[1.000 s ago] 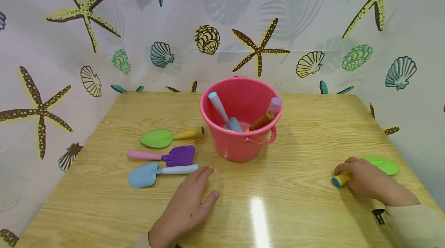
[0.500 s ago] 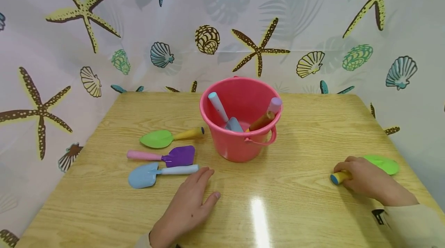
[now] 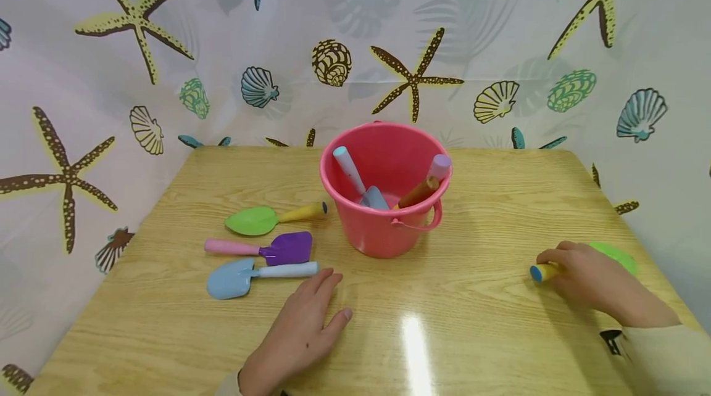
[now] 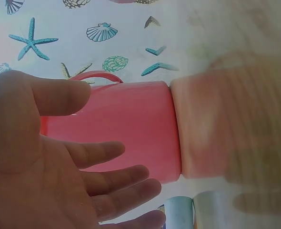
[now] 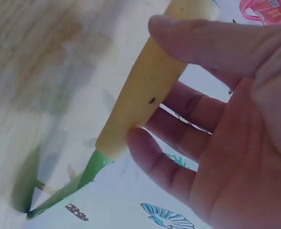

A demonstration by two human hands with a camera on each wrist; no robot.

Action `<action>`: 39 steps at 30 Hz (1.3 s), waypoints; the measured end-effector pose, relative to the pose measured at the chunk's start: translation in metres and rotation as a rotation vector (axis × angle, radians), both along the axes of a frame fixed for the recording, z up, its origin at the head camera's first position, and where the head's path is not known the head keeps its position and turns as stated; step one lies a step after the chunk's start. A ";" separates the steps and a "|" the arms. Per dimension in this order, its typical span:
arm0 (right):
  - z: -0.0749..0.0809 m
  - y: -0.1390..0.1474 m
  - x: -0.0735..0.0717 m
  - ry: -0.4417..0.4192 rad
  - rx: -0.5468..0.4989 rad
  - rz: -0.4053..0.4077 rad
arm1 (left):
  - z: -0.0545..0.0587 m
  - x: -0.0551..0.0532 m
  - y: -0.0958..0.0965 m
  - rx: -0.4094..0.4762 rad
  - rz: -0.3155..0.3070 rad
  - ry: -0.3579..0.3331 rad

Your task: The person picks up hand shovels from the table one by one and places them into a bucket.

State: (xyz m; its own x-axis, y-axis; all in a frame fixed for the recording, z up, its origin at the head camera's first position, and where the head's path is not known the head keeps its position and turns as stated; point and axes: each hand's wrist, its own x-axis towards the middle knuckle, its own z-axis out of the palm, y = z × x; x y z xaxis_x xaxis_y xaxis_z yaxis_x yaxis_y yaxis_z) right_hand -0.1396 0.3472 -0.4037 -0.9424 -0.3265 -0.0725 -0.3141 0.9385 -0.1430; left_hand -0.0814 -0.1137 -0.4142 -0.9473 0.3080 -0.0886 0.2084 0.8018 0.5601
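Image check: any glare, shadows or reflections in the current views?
Head: bright glare streak on the tabletop, soft shadow below the right hand; left wrist: hazy, the bucket mirrored in the tabletop; right wrist: muted colours, the green trowel blade mirrored too.

Right grip [image 3: 586, 279]: holding a green trowel [image 3: 619, 256] by its yellow handle [image 3: 547, 272] near the counter's [image 3: 489, 322] right edge.
Left grip [image 3: 304, 329]: extending from the near edge, lying just beside the white handle [image 3: 287, 270] of a blue shovel [image 3: 230, 279].
Pink bucket [image 3: 378, 237]: standing nearer the far edge, holding tools with cyan-tipped [image 3: 349, 169], brown [image 3: 418, 193] and lilac [image 3: 439, 168] handles.
Left-edge side: purple shovel [image 3: 289, 248] and second green trowel [image 3: 252, 221] lying beyond the blue one.
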 end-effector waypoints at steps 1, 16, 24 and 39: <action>0.001 0.000 0.000 0.005 0.003 -0.001 | 0.000 0.000 0.000 0.000 0.001 -0.002; 0.022 -0.001 0.003 0.180 -0.023 0.047 | -0.001 0.001 0.000 0.006 -0.003 -0.016; 0.028 -0.008 0.003 0.443 -0.073 0.140 | 0.004 0.001 0.000 -0.015 -0.013 0.018; 0.072 -0.037 0.008 0.651 -0.257 0.240 | 0.005 -0.001 0.001 -0.016 0.001 -0.009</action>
